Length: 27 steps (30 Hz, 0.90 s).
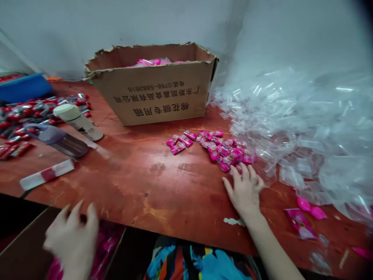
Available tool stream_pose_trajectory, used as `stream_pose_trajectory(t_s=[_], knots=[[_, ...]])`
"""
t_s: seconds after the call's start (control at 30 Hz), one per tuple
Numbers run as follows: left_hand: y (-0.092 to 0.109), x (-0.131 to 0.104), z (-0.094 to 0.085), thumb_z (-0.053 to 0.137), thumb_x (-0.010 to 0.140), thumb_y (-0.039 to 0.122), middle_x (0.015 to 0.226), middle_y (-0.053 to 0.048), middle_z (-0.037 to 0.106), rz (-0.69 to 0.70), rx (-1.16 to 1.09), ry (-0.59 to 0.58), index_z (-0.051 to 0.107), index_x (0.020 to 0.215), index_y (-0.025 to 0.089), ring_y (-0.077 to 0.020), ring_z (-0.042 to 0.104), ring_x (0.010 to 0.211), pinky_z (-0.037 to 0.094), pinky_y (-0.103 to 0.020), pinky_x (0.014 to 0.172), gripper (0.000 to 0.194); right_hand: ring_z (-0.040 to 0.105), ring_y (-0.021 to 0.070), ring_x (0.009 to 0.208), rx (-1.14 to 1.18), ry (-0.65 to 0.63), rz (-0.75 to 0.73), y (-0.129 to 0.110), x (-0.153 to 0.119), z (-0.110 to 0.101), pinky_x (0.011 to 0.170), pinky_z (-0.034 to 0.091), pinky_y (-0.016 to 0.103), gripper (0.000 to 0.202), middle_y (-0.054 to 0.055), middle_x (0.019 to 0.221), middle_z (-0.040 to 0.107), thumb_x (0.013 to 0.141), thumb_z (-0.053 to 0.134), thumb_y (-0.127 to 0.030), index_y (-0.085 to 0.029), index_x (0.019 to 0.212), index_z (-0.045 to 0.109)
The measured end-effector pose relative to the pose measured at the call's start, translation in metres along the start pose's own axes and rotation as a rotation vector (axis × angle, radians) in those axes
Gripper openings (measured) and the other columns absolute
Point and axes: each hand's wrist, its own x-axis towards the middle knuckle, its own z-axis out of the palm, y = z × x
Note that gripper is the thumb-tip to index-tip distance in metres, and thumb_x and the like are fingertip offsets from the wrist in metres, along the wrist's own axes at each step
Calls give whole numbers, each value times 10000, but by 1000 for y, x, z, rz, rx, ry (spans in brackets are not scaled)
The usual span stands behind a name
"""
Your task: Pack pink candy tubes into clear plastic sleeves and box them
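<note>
Several pink packets lie in a loose pile on the red tabletop. My right hand is at the near edge of this pile, its fingers spread and the fingertips at the closest packets. Four-cornered and small, a few packets sit just left of the main pile. Over the table's front edge at the left is my left hand, slightly blurred, fingers apart and nothing seen in it. Below that hand, pink wrapped items fill a box under the table edge.
A cardboard box with pink items stands at the back. Clear plastic pieces heap at right. Left are two bottles, a white-red strip, red-black packets and a blue basin. A pink packet lies front right.
</note>
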Motion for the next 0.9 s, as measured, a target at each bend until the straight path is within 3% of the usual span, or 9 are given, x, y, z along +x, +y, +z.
stream_pose_trajectory(t_s=[0.03,0.13,0.27,0.37,0.47,0.53,0.63,0.77,0.9], knots=[[18,17,24,533,833,485,1409,196,586,71,-13,14,485,1354,661,-394,575,1253,430,-682,1054,551,411,394,1364,4,1,-7,-2,1,-1,1052,319,571,500,216,1480,500,991,518,-459,-158,1387,560],[92,69,109,569,878,496,1506,-62,533,254,-107,-151,662,1320,322,-368,491,1366,380,-577,1152,484,478,369,1299,40,-10,32,4,11,3,1036,356,517,648,233,1479,498,947,565,-562,-132,1429,512],[209,114,207,540,896,605,1577,-123,440,348,-120,-538,582,1418,281,-380,304,1490,299,-624,1165,616,471,361,1332,101,-51,-12,28,35,11,1047,356,504,812,250,1517,456,896,590,-648,-126,1497,430],[280,112,249,424,902,727,1633,-71,362,533,-174,-779,509,1474,358,-366,250,1515,238,-654,1173,686,435,369,1372,115,-92,-69,33,52,14,1054,339,526,867,249,1580,377,870,607,-673,-151,1529,396],[325,87,266,444,858,779,1588,-84,436,715,-119,-986,548,1440,368,-415,318,1466,216,-727,1132,720,458,386,1336,123,-138,-84,22,62,14,1041,333,542,836,226,1567,413,851,630,-673,-180,1502,453],[334,68,266,467,852,773,1525,-96,511,767,-115,-981,589,1402,353,-414,372,1421,242,-723,1120,703,458,398,1322,139,-142,-83,10,61,15,1035,329,547,781,214,1534,465,864,622,-655,-188,1476,494],[315,50,253,484,871,744,1438,-108,587,747,-164,-882,677,1294,305,-385,439,1352,277,-683,1124,640,442,399,1335,181,-85,-77,-10,50,16,1045,309,552,661,194,1510,503,906,600,-585,-201,1441,540],[253,41,216,529,883,701,1328,-87,656,683,-193,-785,752,1136,296,-361,506,1265,213,-702,1146,527,468,372,1340,276,-34,-179,-36,35,17,1069,287,553,540,157,1481,548,928,598,-499,-233,1397,577],[190,30,175,558,871,701,1225,-91,687,518,-124,-607,770,1080,287,-370,480,1282,89,-744,1154,510,519,350,1317,404,-23,-412,-61,32,22,1071,297,537,525,156,1441,586,910,624,-479,-236,1374,591]])
